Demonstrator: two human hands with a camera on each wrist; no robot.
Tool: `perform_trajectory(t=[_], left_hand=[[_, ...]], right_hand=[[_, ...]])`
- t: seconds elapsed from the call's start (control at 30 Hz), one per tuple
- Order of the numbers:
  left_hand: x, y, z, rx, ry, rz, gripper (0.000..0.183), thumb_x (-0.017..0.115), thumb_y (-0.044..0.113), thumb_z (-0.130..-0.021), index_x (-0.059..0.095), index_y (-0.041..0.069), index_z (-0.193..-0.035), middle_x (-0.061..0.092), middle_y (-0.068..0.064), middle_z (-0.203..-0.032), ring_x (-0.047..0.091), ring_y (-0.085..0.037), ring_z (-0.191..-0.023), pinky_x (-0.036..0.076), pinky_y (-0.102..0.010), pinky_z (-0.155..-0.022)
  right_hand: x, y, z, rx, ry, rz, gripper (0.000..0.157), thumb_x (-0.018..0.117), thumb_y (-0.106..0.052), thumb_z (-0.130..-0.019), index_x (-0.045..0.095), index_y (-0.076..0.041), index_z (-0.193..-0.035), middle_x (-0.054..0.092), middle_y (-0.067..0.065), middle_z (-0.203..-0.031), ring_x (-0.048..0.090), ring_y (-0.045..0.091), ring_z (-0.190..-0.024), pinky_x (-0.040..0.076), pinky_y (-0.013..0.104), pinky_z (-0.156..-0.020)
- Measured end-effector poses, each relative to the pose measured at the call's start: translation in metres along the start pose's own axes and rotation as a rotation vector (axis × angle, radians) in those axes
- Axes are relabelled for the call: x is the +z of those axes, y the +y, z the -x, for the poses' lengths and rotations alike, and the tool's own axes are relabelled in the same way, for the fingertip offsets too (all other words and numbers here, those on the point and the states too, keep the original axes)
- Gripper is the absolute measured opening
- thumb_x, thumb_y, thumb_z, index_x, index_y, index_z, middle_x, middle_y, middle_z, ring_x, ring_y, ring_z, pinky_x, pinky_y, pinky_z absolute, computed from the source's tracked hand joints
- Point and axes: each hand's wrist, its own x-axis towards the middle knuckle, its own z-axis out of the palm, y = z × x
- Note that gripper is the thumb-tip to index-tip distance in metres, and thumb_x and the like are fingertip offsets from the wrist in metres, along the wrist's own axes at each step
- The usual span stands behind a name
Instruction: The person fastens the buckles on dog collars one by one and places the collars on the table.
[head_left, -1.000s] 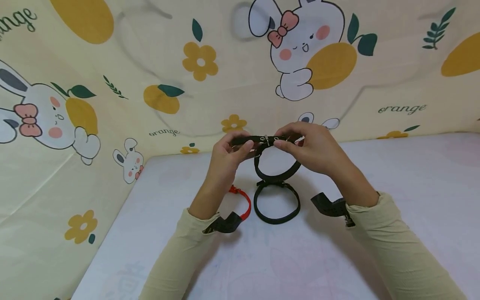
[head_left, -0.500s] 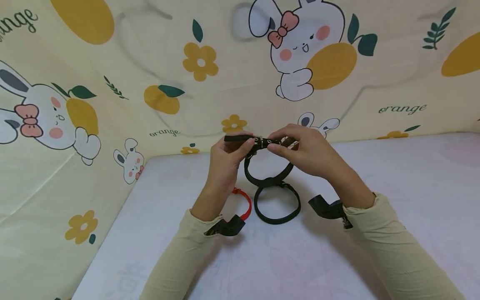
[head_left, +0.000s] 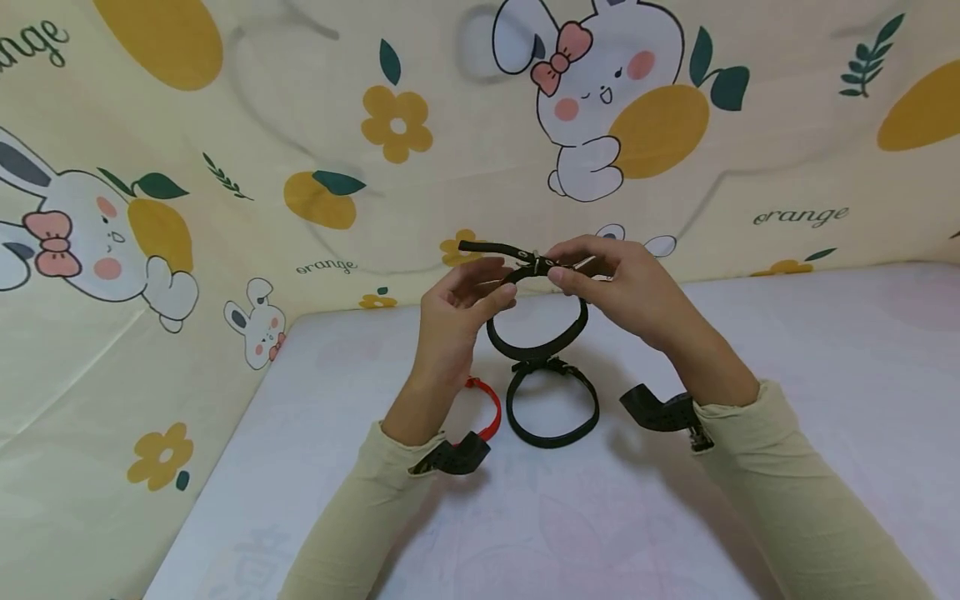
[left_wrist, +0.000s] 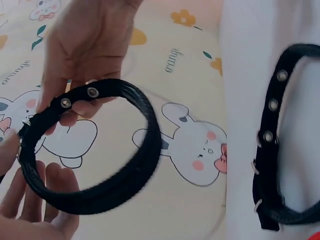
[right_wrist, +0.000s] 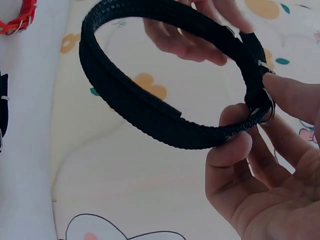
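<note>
A black buckled collar (head_left: 536,350) is held up in a ring between both hands. My right hand (head_left: 630,287) pinches it beside the metal buckle (head_left: 540,265), thumb on the strap and fingers beneath in the right wrist view. My left hand (head_left: 450,325) has thumb and curved fingers around the ring's left side. Above the left fingers, the strap's loose end (head_left: 483,247) points left. Metal-rimmed holes (left_wrist: 92,92) show along the strap in the left wrist view. Below, a second black collar (head_left: 555,442) lies buckled on the white surface, with a red collar (head_left: 496,404) partly hidden by the left arm.
The white tabletop (head_left: 675,517) meets an upright cream cloth (head_left: 420,200) printed with rabbits and oranges behind the hands. A black device sits on the left wrist (head_left: 459,454) and another on the right wrist (head_left: 658,410).
The left fingers have let go of the strap's loose end, which has sprung up and left out of them. The raised collar has shifted slightly left; the collars on the table stay put.
</note>
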Motion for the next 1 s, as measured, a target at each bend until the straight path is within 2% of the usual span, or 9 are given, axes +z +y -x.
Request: perform_trajectory(t=[0.07, 0.13, 0.23, 0.3, 0.4, 0.57, 0.8, 1.0], left_hand=[[-0.0002, 0.0, 0.0015, 0.021, 0.007, -0.103, 0.032, 0.074, 0.008, -0.089, 0.069, 0.006, -0.12, 0.072, -0.003, -0.108, 0.07, -0.013, -0.089, 0.057, -0.031, -0.091], [-0.0002, -0.0002, 0.0027, 0.071, 0.018, -0.191, 0.03, 0.076, 0.011, -0.088, 0.072, 0.008, -0.117, 0.072, -0.007, -0.108, 0.07, -0.014, -0.085, 0.057, -0.031, -0.088], [-0.0001, -0.0007, 0.0036, 0.161, 0.039, -0.265, 0.026, 0.076, 0.011, -0.086, 0.076, 0.008, -0.112, 0.072, -0.011, -0.101, 0.07, -0.019, -0.079, 0.058, -0.029, -0.079], [0.0, -0.0007, 0.0037, 0.209, 0.045, -0.275, 0.025, 0.076, 0.009, -0.086, 0.076, 0.005, -0.11, 0.07, -0.011, -0.096, 0.069, -0.026, -0.078, 0.058, -0.028, -0.075], [0.0003, -0.0006, 0.0042, 0.224, 0.041, -0.282, 0.026, 0.075, 0.007, -0.086, 0.076, 0.005, -0.111, 0.066, -0.006, -0.091, 0.067, -0.03, -0.079, 0.057, -0.023, -0.071], [0.0015, -0.0013, 0.0051, 0.219, 0.028, -0.277, 0.027, 0.074, 0.004, -0.087, 0.075, 0.002, -0.114, 0.061, -0.002, -0.088, 0.066, -0.019, -0.074, 0.059, -0.024, -0.073], [0.0029, -0.0024, 0.0044, 0.249, 0.031, -0.302, 0.028, 0.072, 0.002, -0.087, 0.074, 0.003, -0.115, 0.059, -0.005, -0.089, 0.063, -0.01, -0.073, 0.058, -0.022, -0.07], [0.003, -0.0037, 0.0037, 0.276, 0.028, -0.316, 0.03, 0.071, 0.001, -0.087, 0.073, 0.002, -0.117, 0.058, -0.009, -0.093, 0.061, -0.013, -0.075, 0.057, -0.022, -0.069]], right_hand=[[-0.0007, 0.0001, 0.0001, 0.012, 0.002, -0.038, 0.035, 0.061, -0.038, -0.099, 0.065, -0.018, -0.126, 0.065, 0.005, -0.125, 0.061, 0.023, -0.105, 0.044, 0.038, -0.085], [-0.0007, 0.0002, 0.0002, 0.013, 0.0, -0.057, 0.036, 0.06, -0.038, -0.099, 0.065, -0.017, -0.127, 0.065, 0.006, -0.124, 0.06, 0.022, -0.104, 0.044, 0.038, -0.085], [0.0002, 0.0005, -0.0003, 0.002, 0.0, -0.07, 0.035, 0.06, -0.036, -0.099, 0.065, -0.016, -0.127, 0.065, 0.006, -0.123, 0.061, 0.021, -0.102, 0.043, 0.037, -0.084], [0.0008, 0.0004, -0.0006, -0.005, 0.003, -0.074, 0.034, 0.06, -0.035, -0.099, 0.066, -0.016, -0.127, 0.066, 0.006, -0.121, 0.061, 0.02, -0.1, 0.044, 0.036, -0.083], [0.0014, 0.0, -0.0006, -0.002, 0.005, -0.076, 0.034, 0.061, -0.035, -0.099, 0.066, -0.016, -0.127, 0.065, 0.007, -0.122, 0.061, 0.021, -0.1, 0.044, 0.036, -0.083], [0.0011, -0.0001, 0.0007, 0.015, -0.001, -0.085, 0.035, 0.061, -0.036, -0.099, 0.066, -0.016, -0.127, 0.064, 0.006, -0.125, 0.062, 0.022, -0.1, 0.045, 0.036, -0.086], [0.001, 0.0005, 0.0003, 0.007, -0.009, -0.095, 0.034, 0.061, -0.034, -0.099, 0.065, -0.014, -0.126, 0.066, 0.008, -0.12, 0.062, 0.024, -0.1, 0.047, 0.035, -0.087], [0.0007, 0.0004, -0.0006, -0.006, -0.033, -0.097, 0.033, 0.06, -0.033, -0.099, 0.064, -0.015, -0.127, 0.065, 0.006, -0.122, 0.06, 0.019, -0.104, 0.046, 0.034, -0.091]])
